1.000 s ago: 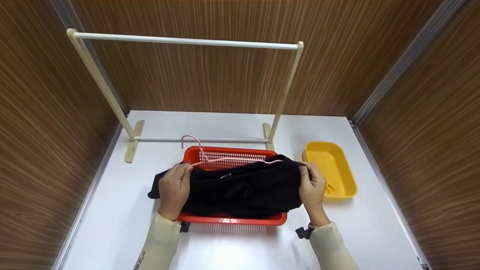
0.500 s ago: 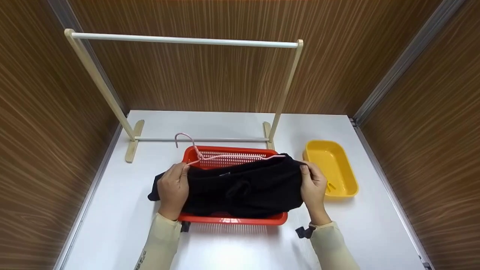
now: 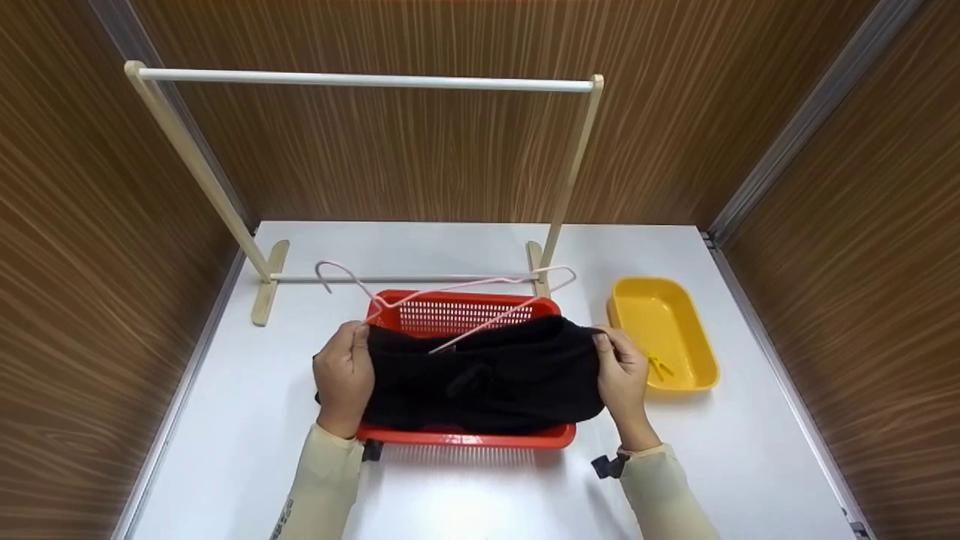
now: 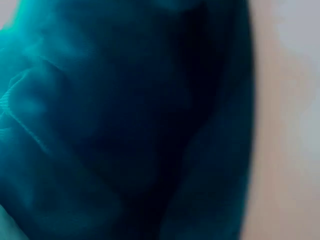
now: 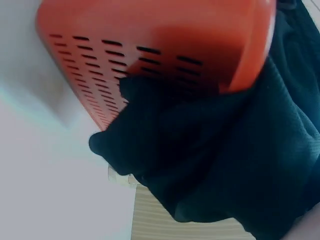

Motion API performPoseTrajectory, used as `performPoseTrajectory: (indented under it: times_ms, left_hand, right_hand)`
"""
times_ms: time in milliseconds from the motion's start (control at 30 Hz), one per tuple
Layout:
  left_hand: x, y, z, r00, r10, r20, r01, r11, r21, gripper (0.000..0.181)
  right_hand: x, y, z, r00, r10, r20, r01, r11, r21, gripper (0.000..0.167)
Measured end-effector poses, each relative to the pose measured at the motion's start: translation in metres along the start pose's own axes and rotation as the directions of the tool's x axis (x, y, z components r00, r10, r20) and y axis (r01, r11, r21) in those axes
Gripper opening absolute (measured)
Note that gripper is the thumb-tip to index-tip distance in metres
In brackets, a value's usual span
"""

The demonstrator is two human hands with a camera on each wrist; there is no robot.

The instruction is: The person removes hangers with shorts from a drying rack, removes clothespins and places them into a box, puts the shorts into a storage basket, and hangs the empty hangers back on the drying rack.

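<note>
A black garment [image 3: 487,382] is stretched over the red basket [image 3: 469,441]. My left hand [image 3: 343,379] pinches its left top edge together with the pink hanger [image 3: 465,283], whose hook points up and left. At the opposite end, my right hand [image 3: 624,379] pinches the garment's right top corner. The hanger's right end rises above the waist edge, and its lower bar runs down to the fabric near the middle. Dark cloth [image 4: 125,120] fills most of the left wrist view. In the right wrist view, the garment [image 5: 250,160] hangs against the basket's side [image 5: 150,25].
Behind the basket stands a rack with a white top rail [image 3: 367,79] and wooden legs. To the right, a yellow tray [image 3: 667,330] holds a yellow clip [image 3: 658,366]. Wood-patterned panels [image 3: 390,165] enclose the white table [image 3: 225,420].
The hanger has shifted left and up, its right end and lower bar now showing above the garment. The cloth sticking out left of my left hand has drawn in. Both hands keep their hold.
</note>
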State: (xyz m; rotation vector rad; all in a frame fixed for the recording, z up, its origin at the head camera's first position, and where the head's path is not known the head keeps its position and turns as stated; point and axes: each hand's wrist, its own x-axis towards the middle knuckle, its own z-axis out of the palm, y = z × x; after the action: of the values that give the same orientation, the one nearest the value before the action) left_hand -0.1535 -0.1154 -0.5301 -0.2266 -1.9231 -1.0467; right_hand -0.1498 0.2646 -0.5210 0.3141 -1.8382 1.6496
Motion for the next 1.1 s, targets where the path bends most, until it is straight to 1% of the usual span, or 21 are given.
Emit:
performPoseTrajectory:
  times_ms: [67, 167, 267, 333, 400, 533, 600, 767, 967, 1100]
  left_hand:
    - [-0.002, -0.001, -0.001, 1.0, 0.01, 0.022, -0.009, 1.0, -0.008, 0.04]
    - [-0.006, -0.002, -0.002, 0.999, 0.002, 0.05, -0.002, 1.0, -0.012, 0.03]
    - [-0.01, -0.001, -0.004, 0.997, -0.005, 0.08, 0.005, 1.0, -0.004, 0.018]
    - [-0.011, -0.001, -0.004, 0.994, -0.003, 0.105, 0.003, 1.0, -0.003, 0.011]
    - [-0.011, 0.0, -0.003, 0.992, 0.004, 0.129, -0.004, 1.0, 0.0, 0.008]
    - [-0.009, 0.001, 0.0, 0.99, 0.016, 0.142, -0.017, 1.0, 0.0, 0.008]
    - [-0.008, 0.001, 0.002, 0.99, 0.011, 0.143, -0.011, 1.0, -0.001, 0.007]
    - [-0.011, 0.0, 0.005, 0.988, -0.011, 0.153, 0.01, 1.0, 0.005, 0.006]
    - [-0.012, 0.002, 0.007, 0.988, -0.021, 0.154, 0.019, 1.0, 0.014, 0.006]
    - [-0.011, 0.004, 0.009, 0.984, -0.045, 0.17, 0.046, 0.999, -0.006, 0.005]
  right_hand:
    - [0.0, 0.001, 0.002, 0.999, -0.012, 0.032, 0.012, 1.0, -0.007, 0.014]
    - [0.001, 0.0, 0.002, 0.995, -0.017, 0.099, 0.019, 0.999, -0.025, 0.015]
    - [0.001, 0.0, 0.001, 0.987, -0.022, 0.16, 0.033, 0.997, -0.065, 0.015]
    - [-0.001, 0.0, 0.001, 0.983, -0.017, 0.183, 0.033, 0.996, -0.085, 0.015]
    - [-0.001, -0.001, 0.002, 0.98, -0.009, 0.197, 0.029, 0.995, -0.1, 0.014]
    - [0.001, -0.002, 0.005, 0.975, 0.036, 0.218, -0.015, 0.995, -0.097, 0.012]
    - [0.002, -0.003, 0.007, 0.972, 0.056, 0.227, -0.032, 0.994, -0.108, 0.012]
    - [0.002, -0.004, 0.009, 0.965, 0.108, 0.239, -0.079, 0.989, -0.128, 0.011]
    - [0.003, -0.004, 0.009, 0.961, 0.134, 0.243, -0.106, 0.986, -0.127, 0.012]
    - [0.003, -0.006, 0.01, 0.963, 0.145, 0.225, -0.121, 0.986, -0.118, 0.015]
